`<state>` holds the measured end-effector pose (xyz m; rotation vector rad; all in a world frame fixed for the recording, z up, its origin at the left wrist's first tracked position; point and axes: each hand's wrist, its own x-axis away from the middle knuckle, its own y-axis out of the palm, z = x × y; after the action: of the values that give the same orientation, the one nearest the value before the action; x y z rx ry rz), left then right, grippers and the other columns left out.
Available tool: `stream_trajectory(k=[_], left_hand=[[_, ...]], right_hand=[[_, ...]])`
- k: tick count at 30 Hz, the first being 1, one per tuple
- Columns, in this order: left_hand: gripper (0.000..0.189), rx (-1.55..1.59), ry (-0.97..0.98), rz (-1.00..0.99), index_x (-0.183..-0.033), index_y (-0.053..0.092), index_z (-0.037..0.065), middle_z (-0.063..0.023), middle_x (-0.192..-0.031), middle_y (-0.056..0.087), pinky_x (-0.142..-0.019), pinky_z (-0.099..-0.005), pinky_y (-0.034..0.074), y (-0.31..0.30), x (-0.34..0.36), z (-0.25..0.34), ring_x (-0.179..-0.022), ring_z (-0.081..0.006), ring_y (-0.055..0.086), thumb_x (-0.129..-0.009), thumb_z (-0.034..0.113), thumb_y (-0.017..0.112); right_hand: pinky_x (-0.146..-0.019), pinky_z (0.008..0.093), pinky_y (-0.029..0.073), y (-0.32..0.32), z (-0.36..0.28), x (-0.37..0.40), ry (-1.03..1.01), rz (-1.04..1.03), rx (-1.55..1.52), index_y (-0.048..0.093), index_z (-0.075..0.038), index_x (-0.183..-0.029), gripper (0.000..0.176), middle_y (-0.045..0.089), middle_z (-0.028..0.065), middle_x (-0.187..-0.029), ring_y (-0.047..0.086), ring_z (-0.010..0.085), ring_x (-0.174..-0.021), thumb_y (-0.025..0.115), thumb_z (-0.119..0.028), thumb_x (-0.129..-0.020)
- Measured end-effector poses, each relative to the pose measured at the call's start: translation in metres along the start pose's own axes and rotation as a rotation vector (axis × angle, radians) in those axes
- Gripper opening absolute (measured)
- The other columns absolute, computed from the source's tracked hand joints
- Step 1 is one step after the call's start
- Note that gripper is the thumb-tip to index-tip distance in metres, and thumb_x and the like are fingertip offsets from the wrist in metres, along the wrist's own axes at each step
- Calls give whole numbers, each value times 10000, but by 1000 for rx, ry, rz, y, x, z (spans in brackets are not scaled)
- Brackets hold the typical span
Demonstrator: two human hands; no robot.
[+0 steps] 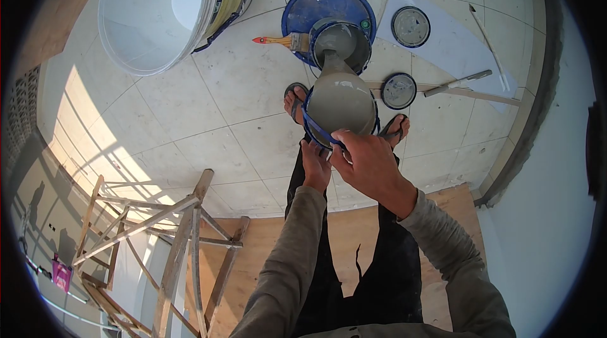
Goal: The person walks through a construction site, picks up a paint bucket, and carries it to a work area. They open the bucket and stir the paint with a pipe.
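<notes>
Our grey-sleeved arms bend inward. Our left hand [316, 166] clasps the near end of the pail [311, 124] from below, and our right hand [370, 164] is clenched over its blue rim. The round pail tips away from us above our sandalled feet. Smooth grey paint [332, 61] runs from its lip into a can [361, 53]. The can stands on a blue disc-shaped lid [303, 12] on the tiled floor [234, 85], with a wooden-handled brush [284, 40] at the lid's edge.

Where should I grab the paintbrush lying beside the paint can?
Grip the paintbrush by its wooden handle, coming from the picture's left: the handle lies flat on bare floor, pointing away from the can, while the bristles touch the blue lid.
</notes>
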<state>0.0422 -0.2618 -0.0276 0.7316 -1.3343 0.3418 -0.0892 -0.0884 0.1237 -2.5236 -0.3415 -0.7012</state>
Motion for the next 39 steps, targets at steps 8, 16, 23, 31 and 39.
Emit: stream_trajectory(k=[8, 16, 23, 31, 39], left_hand=[[787, -41, -29, 78, -1449, 200, 39, -170, -1491, 207, -1110, -482, 212, 4, 2, 0, -1395, -326, 201, -936, 620, 331], [813, -72, -44, 74, -1463, 174, 36, -194, -1519, 137, -1118, -485, 204, 9, 3, 1, -1404, -336, 182, -930, 629, 334], [784, -67, -48, 117, -1459, 181, 31, -203, -1512, 154, -1111, -485, 217, 7, 1, -3, -1391, -333, 221, -945, 608, 310], [770, -47, -49, 47, -1449, 192, 15, -200, -1481, 220, -1093, -484, 251, -6, -6, -10, -1348, -327, 306, -953, 593, 301], [742, -64, -48, 89, -1430, 231, 11, -190, -1435, 295, -1068, -478, 293, 1, -2, -9, -1305, -314, 361, -960, 581, 293]], right_hand=[[-497, 371, 475, -3, 2, -5, 5, 29, 23, 609, 8, -972, 204, 595, 125, -568, 617, 278, -507, 598, -128, -820], [-529, 383, 517, -9, -1, -8, 99, -32, 34, 625, 10, -929, 201, 626, 136, -619, 641, 299, -562, 587, -144, -805], [-509, 377, 477, -4, 9, -7, 28, 20, 45, 608, 10, -969, 204, 614, 134, -598, 623, 281, -524, 585, -132, -825], [-504, 376, 477, -4, 13, -6, 14, 33, 53, 601, 8, -969, 200, 612, 136, -595, 622, 282, -521, 583, -132, -828], [-495, 374, 469, -5, 13, -4, 26, 20, 43, 597, 2, -952, 178, 609, 130, -593, 619, 278, -516, 586, -128, -829]])
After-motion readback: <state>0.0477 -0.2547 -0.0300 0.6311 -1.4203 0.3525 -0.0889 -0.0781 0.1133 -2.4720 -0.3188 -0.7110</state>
